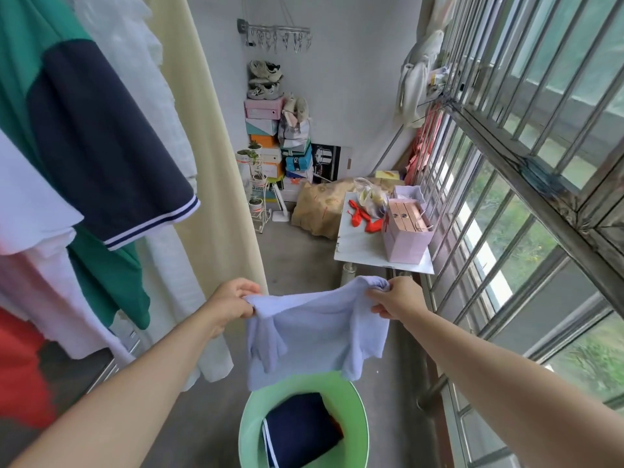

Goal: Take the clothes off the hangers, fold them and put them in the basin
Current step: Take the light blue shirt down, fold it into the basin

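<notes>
A pale lavender garment (317, 332) hangs spread between both hands above the green basin (251, 423). My left hand (231, 304) pinches its left top corner and my right hand (393, 298) grips its right top corner. Folded navy clothing (300, 430) with white trim lies inside the basin on the floor. At the left, other clothes hang: a green and navy shirt (87, 140) with white-striped cuff, a white garment (30, 211) and something red (20, 373). Their hangers are out of view.
A barred window (526, 184) runs along the right. A small white table (364, 248) holds a pink box and red items. Stacked shoe boxes (266, 136), plant pots and a sack fill the far end. A cream curtain (209, 146) hangs left of centre.
</notes>
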Demonstrator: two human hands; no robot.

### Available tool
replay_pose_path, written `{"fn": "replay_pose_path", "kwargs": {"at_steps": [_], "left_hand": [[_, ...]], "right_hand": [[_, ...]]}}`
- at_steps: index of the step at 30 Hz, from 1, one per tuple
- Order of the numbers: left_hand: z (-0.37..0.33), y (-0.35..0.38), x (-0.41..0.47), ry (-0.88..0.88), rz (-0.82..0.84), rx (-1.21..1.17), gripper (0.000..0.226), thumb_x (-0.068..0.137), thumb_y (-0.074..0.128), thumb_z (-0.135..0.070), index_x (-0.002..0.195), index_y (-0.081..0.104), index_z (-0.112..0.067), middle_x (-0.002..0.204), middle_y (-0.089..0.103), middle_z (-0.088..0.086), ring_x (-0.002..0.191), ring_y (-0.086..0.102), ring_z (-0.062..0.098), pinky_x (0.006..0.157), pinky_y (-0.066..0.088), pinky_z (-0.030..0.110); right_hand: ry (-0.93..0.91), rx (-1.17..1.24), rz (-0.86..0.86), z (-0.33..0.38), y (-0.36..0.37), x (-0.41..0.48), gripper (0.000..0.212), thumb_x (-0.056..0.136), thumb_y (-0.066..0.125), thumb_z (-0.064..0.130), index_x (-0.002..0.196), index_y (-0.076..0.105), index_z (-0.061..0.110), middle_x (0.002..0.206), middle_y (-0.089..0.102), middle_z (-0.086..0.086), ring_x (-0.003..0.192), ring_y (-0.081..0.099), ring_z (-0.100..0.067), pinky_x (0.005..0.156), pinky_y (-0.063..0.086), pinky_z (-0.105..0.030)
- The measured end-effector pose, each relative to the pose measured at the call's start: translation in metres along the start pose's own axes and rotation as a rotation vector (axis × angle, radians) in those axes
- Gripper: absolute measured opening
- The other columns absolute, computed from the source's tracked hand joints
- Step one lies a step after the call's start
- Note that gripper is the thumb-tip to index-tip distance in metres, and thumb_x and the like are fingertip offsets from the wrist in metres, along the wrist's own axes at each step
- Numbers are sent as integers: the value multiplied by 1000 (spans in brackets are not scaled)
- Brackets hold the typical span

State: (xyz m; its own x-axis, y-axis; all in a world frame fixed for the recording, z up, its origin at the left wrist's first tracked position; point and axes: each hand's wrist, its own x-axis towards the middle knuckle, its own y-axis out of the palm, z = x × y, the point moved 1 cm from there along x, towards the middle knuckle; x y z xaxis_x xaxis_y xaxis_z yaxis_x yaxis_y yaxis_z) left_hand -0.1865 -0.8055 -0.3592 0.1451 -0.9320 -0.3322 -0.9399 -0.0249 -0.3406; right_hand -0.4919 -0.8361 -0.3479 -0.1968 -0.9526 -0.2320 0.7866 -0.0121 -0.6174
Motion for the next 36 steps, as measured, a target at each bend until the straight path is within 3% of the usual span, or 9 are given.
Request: {"fn": "replay_pose_path", "kwargs": {"at_steps": [4, 8, 12, 16, 20, 27, 29, 31, 36], "left_hand": [[0, 5, 1, 82, 1, 163, 33, 75, 54, 20, 88, 61, -9, 86, 65, 10, 81, 59, 20, 63, 50, 21], [-4, 9, 11, 92, -139, 211, 16, 74, 64, 8, 70, 59, -7, 59, 64, 12, 52, 64, 22, 61, 59, 37], [-8, 16, 18, 65, -196, 169, 23, 77, 75, -20, 66, 57, -10, 51, 56, 7, 48, 54, 21, 57, 43, 24], [0, 19, 27, 3, -260, 71, 23, 78, 77, -24, 67, 61, -11, 73, 60, 10, 72, 56, 20, 68, 40, 28], [1, 24, 27, -59, -211, -30, 23, 80, 74, -22, 72, 60, -6, 77, 60, 11, 75, 55, 21, 65, 39, 28], [0, 39, 25, -230, -188, -420, 11, 90, 59, -9, 97, 57, -1, 97, 63, 19, 80, 63, 28, 70, 51, 36], [1, 42, 27, -255, -230, -461, 20, 88, 61, -11, 104, 56, 0, 104, 64, 21, 92, 66, 33, 80, 53, 45], [1, 45, 28, -251, -292, -444, 16, 86, 65, -16, 92, 58, -2, 107, 65, 22, 98, 66, 35, 88, 52, 54], [-6, 60, 28, -225, -388, -417, 20, 88, 61, -21, 84, 52, -3, 94, 59, 15, 86, 60, 30, 91, 51, 53]], "right_hand": [[-79, -216, -21, -6, -9, 4, 31, 77, 62, 37, 67, 60, 8, 56, 65, -4, 52, 56, -15, 55, 48, -29], [-186, -296, -56, -7, -12, 8, 28, 71, 70, 40, 65, 55, 16, 72, 56, -3, 65, 53, -18, 56, 38, -28], [-357, -277, -120, -3, -13, 12, 30, 73, 74, 34, 66, 58, 10, 79, 49, -1, 74, 47, -17, 59, 32, -28], [-97, 80, -14, -10, -7, 13, 22, 81, 66, 27, 79, 59, 6, 73, 55, -4, 73, 51, -18, 62, 38, -28], [164, 302, 23, -12, 3, 15, 16, 85, 61, 27, 77, 55, 15, 80, 54, -4, 79, 51, -20, 74, 45, -34], [278, 398, 85, -7, 22, 14, 20, 84, 60, 35, 84, 58, 14, 92, 61, -7, 97, 62, -29, 95, 50, -44], [253, 346, 90, -5, 28, 13, 28, 86, 57, 39, 92, 58, 12, 91, 61, -5, 96, 62, -28, 91, 52, -39], [220, 269, 96, 0, 33, 8, 29, 87, 54, 42, 88, 55, 13, 80, 57, -1, 81, 58, -22, 76, 49, -33], [73, 144, 124, 11, 46, -6, 33, 87, 52, 40, 82, 63, 10, 71, 56, -2, 61, 52, -17, 59, 47, -29]]}}
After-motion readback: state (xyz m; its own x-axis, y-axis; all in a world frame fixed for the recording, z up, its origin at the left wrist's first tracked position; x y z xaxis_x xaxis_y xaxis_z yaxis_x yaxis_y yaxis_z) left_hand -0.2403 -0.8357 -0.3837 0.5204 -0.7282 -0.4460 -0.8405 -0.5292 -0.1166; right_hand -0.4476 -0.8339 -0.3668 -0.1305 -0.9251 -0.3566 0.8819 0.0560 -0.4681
